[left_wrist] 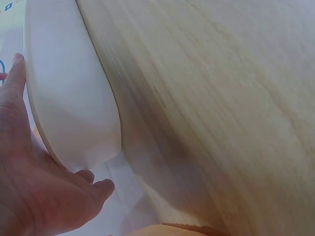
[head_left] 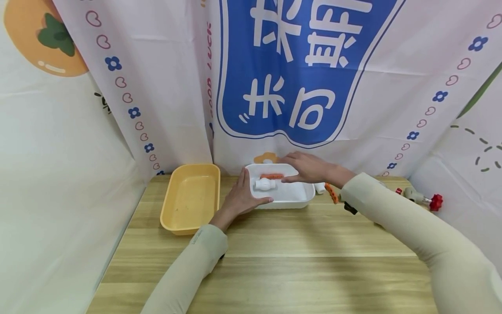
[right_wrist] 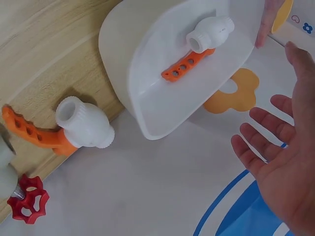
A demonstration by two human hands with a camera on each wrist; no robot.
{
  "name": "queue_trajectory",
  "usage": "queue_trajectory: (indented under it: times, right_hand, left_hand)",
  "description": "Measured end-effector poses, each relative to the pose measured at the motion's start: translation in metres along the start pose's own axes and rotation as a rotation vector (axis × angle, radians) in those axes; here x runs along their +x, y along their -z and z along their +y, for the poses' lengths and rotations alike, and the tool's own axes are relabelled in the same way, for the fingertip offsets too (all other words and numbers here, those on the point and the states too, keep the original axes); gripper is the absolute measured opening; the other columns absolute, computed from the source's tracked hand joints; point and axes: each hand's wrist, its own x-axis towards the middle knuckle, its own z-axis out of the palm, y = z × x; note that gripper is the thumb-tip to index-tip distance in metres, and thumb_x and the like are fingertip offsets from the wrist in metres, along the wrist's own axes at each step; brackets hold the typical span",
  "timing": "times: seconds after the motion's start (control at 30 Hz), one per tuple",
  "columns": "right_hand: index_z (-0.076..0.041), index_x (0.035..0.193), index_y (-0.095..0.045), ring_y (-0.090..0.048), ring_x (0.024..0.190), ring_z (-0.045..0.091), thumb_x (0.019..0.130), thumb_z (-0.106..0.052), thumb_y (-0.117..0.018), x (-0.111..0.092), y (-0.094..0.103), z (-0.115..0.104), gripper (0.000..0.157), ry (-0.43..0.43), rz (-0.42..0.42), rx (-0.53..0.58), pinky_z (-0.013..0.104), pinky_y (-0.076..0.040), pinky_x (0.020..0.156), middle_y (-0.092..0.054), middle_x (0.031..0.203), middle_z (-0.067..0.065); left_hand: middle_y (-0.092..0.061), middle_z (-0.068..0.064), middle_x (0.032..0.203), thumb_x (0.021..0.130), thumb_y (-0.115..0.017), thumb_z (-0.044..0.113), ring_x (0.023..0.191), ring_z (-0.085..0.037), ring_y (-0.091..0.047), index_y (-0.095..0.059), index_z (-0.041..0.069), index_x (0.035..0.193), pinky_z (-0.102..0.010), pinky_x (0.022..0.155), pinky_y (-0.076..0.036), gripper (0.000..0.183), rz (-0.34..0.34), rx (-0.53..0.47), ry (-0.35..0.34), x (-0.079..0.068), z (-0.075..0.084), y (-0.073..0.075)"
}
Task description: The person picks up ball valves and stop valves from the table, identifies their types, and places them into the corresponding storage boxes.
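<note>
A white tray (head_left: 292, 204) stands at the back of the table with a white ball valve with an orange handle (head_left: 266, 184) inside it, towards its left end. At the tray's left end is my left hand (head_left: 242, 197), its fingers extended along that side and the thumb reaching along the front rim. In the left wrist view the thumb lies by the rim, and two fingertips show beside the end wall. My right hand (head_left: 307, 168) hovers over the tray's back right part. The right wrist view shows its fingers spread and relaxed, the palm holding nothing.
A yellow tray (head_left: 190, 198) stands at the left. Right of the white tray lies a second white valve with an orange handle (right_wrist: 87, 125). Beyond it is a valve with a red handwheel (head_left: 435, 202), partly behind my right sleeve. A printed cloth hangs at the table's back.
</note>
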Motion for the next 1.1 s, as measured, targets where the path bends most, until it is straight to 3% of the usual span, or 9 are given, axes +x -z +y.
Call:
queue_trajectory:
  times: [0.17,0.43,0.7,1.1]
  right_hand:
    - [-0.007,0.152,-0.056,-0.054,0.140,0.041,0.097,-0.054,-0.074,-0.009,0.002,0.005,0.075,-0.003,0.020,0.004,0.060,-0.046,0.115,-0.058,0.152,0.019]
    - [-0.006,0.155,-0.053,-0.050,0.144,0.042,0.093,-0.062,-0.073,-0.027,0.003,0.015,0.086,-0.083,0.008,0.010,0.063,-0.045,0.115,-0.054,0.157,0.019]
    - [-0.005,0.156,-0.050,-0.046,0.146,0.046,0.093,-0.057,-0.077,-0.045,0.006,0.026,0.086,-0.134,0.004,0.023,0.067,-0.043,0.115,-0.050,0.159,0.021]
    - [-0.002,0.155,-0.050,-0.049,0.143,0.046,0.095,-0.053,-0.076,-0.063,0.000,0.043,0.083,-0.126,0.032,0.021,0.066,-0.044,0.114,-0.051,0.157,0.023]
  left_hand:
    - [0.005,-0.010,0.179,0.080,-0.075,0.077,0.163,-0.036,-0.016,0.004,0.006,0.170,-0.054,0.130,-0.024,0.139,-0.004,-0.014,0.006,0.000,0.000,0.000]
    - [0.007,-0.009,0.179,0.080,-0.074,0.079,0.164,-0.035,-0.014,0.005,0.008,0.170,-0.053,0.130,-0.023,0.140,-0.016,-0.011,0.028,0.000,0.000,0.000]
    - [0.006,-0.009,0.179,0.080,-0.075,0.078,0.164,-0.035,-0.014,0.005,0.008,0.170,-0.053,0.130,-0.022,0.140,-0.018,-0.021,0.031,-0.001,0.003,0.001]
    - [0.007,-0.009,0.179,0.080,-0.073,0.079,0.164,-0.033,-0.011,0.007,0.007,0.170,-0.051,0.131,-0.021,0.140,-0.026,0.009,0.029,0.000,0.001,0.000]
